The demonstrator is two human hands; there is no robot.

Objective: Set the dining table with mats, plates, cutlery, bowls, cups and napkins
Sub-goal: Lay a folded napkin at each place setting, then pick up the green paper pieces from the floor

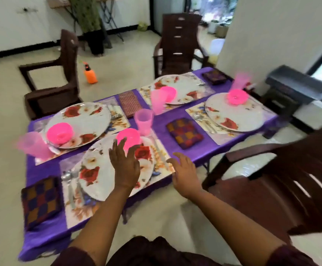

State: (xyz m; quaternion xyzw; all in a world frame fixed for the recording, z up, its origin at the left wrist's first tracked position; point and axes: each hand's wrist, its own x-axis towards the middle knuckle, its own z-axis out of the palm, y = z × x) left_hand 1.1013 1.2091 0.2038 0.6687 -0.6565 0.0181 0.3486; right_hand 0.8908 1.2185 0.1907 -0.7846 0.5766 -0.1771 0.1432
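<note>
Head: hands (125, 166) above table edge (204, 158)

Head view looks steeply down, close over the purple table (162, 120).

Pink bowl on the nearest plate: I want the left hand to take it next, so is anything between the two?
Nothing visible stands between them. The left hand hovers open over the nearest floral plate, its fingertips right at the pink bowl. A pink cup stands beyond the bowl.
</note>
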